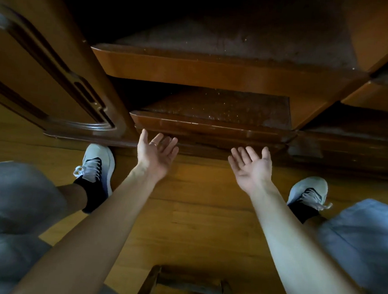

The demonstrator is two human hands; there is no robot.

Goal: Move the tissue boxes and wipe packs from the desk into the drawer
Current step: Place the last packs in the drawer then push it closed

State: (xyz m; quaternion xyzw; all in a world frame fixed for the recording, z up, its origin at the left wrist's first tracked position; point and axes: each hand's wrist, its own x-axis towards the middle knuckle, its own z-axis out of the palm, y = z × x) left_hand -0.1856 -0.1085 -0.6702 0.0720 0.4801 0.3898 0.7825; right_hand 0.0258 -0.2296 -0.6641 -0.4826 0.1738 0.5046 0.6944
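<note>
Two dark wooden drawers stand pulled out in front of me, one above the other. The lower drawer (pixel 213 125) shows a bare, dusty bottom, and so does the upper drawer (pixel 217 72). My left hand (pixel 156 153) is palm up with straight fingers, its fingertips at the underside of the lower drawer's front edge. A ring sits on one finger. My right hand (pixel 250 166) is also palm up and open, just below that same front edge. Neither hand holds anything. No tissue box or wipe pack is in view.
An open cabinet door (pixel 50 77) stands at the left, close to my left shoe (pixel 97 162). My right shoe (pixel 308 190) is on the wooden floor. More wooden fronts (pixel 378 96) sit at the right. A wooden stool frame (pixel 186 287) is below, between my knees.
</note>
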